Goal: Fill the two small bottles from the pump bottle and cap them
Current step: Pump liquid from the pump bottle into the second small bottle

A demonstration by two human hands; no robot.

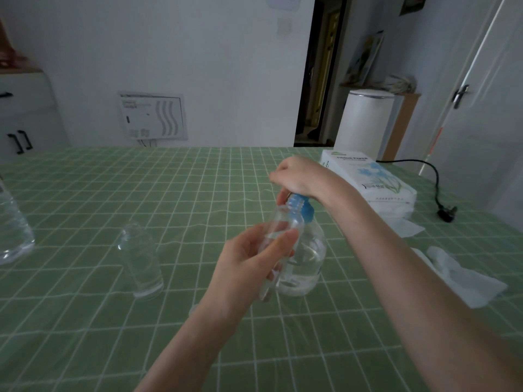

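Filling is in hand: the left hand (249, 267) pinches a small clear plastic bottle (283, 224) in its grip, mouth at the blue head of the clear round pump bottle (308, 264) standing mid-surface, the right hand (300, 176) curled over that head, whose next press likely needs steady aim.

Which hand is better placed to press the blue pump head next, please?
Right. The right hand curls over the blue pump head of the clear plastic pump bottle, while the left hand grips the small clear plastic bottle beside it.
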